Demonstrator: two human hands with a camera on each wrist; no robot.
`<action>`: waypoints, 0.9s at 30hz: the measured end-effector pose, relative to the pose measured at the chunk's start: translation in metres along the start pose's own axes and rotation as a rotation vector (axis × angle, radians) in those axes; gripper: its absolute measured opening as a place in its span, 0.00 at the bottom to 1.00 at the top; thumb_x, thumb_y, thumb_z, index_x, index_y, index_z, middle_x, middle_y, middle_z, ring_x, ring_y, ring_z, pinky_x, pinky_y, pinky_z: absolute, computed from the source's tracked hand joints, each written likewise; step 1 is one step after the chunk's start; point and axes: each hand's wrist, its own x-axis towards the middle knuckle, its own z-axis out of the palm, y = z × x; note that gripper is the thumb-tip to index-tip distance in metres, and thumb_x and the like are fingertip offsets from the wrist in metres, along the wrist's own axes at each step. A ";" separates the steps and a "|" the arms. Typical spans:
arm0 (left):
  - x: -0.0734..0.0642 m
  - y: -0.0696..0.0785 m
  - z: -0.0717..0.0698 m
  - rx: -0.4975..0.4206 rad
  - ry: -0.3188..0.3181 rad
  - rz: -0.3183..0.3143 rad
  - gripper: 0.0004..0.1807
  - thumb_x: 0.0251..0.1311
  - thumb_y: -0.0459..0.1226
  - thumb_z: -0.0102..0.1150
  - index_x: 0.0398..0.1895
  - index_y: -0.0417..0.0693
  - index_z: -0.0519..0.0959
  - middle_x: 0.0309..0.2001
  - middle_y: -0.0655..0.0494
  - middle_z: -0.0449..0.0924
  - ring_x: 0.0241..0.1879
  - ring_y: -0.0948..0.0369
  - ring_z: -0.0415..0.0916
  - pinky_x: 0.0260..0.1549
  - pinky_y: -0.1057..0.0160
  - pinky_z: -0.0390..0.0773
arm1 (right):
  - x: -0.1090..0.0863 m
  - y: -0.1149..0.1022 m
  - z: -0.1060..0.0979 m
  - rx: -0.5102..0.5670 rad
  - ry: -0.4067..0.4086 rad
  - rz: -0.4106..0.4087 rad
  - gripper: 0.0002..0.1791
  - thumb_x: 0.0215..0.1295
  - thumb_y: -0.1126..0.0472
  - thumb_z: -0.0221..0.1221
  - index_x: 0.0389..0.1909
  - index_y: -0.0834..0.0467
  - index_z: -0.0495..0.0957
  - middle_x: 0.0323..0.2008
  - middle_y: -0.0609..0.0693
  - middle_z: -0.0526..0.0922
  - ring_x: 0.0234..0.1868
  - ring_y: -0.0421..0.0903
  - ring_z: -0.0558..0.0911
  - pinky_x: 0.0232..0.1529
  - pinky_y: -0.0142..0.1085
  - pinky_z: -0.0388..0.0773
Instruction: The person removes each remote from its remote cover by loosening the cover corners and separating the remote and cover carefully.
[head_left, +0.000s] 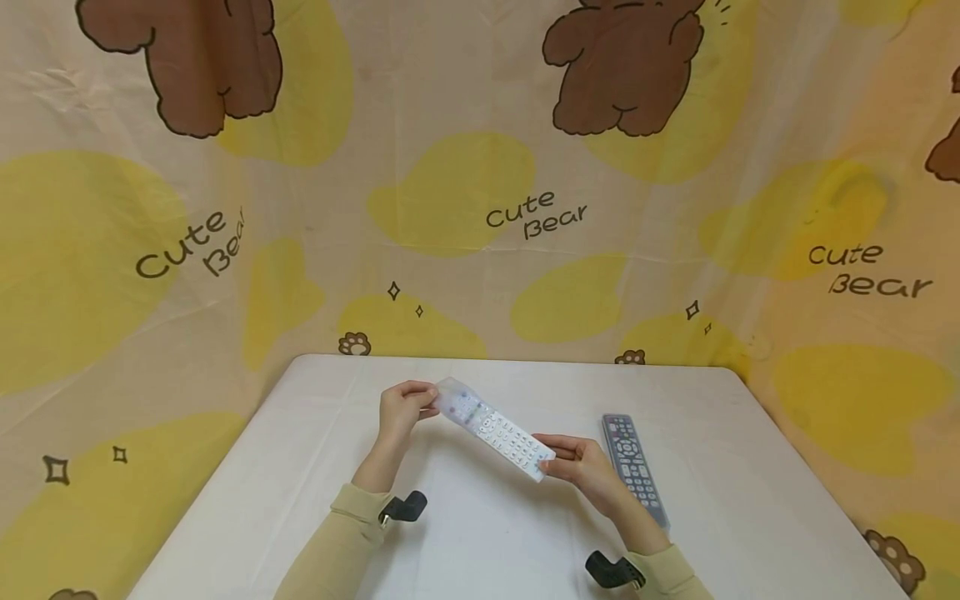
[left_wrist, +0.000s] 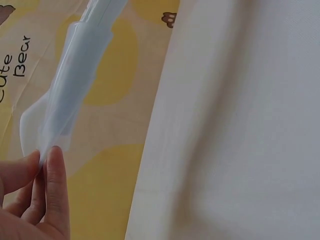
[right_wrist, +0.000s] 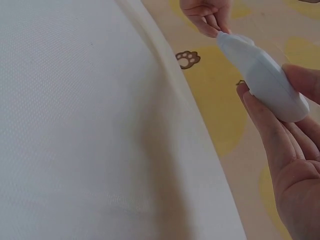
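A white remote control (head_left: 513,440) is held above the table, tilted, with its buttons facing up. Over its far-left part lies a translucent plastic sleeve (head_left: 455,398), which reaches past the remote's end. My left hand (head_left: 401,411) pinches the loose end of this sleeve between thumb and fingers; the left wrist view shows the pinched film (left_wrist: 47,135) close up. At the other end, my right hand (head_left: 588,472) grips the remote's bare lower part, thumb on one face and fingers on the other. In the right wrist view the remote's edge (right_wrist: 275,90) shows between them.
A dark grey remote control (head_left: 630,458) lies on the white table (head_left: 480,542), right of my right hand and partly behind that wrist. Behind the table's far edge hangs a bear-print cloth (head_left: 450,208). Black wrist mounts (head_left: 615,572) sit at both sleeve cuffs.
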 end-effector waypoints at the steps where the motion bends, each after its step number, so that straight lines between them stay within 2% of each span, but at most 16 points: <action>1: 0.000 0.000 0.000 0.001 0.001 0.000 0.08 0.55 0.26 0.61 0.39 0.29 0.80 0.29 0.49 0.82 0.24 0.64 0.80 0.27 0.66 0.84 | 0.000 0.000 0.000 0.003 0.002 0.003 0.31 0.55 0.67 0.65 0.61 0.69 0.69 0.54 0.60 0.80 0.49 0.45 0.83 0.46 0.35 0.81; 13: 0.002 -0.003 -0.002 0.000 0.008 -0.020 0.09 0.56 0.26 0.61 0.39 0.29 0.79 0.32 0.46 0.82 0.25 0.63 0.80 0.28 0.65 0.84 | -0.001 0.003 0.000 0.013 0.003 0.011 0.31 0.55 0.67 0.65 0.60 0.69 0.69 0.54 0.60 0.80 0.49 0.45 0.83 0.47 0.36 0.81; 27: 0.003 -0.002 -0.005 -0.012 0.002 -0.015 0.09 0.55 0.26 0.61 0.39 0.28 0.79 0.31 0.46 0.82 0.24 0.63 0.80 0.27 0.66 0.84 | -0.002 0.004 0.002 0.023 0.027 0.030 0.31 0.54 0.67 0.65 0.60 0.68 0.70 0.54 0.60 0.79 0.49 0.46 0.82 0.47 0.37 0.81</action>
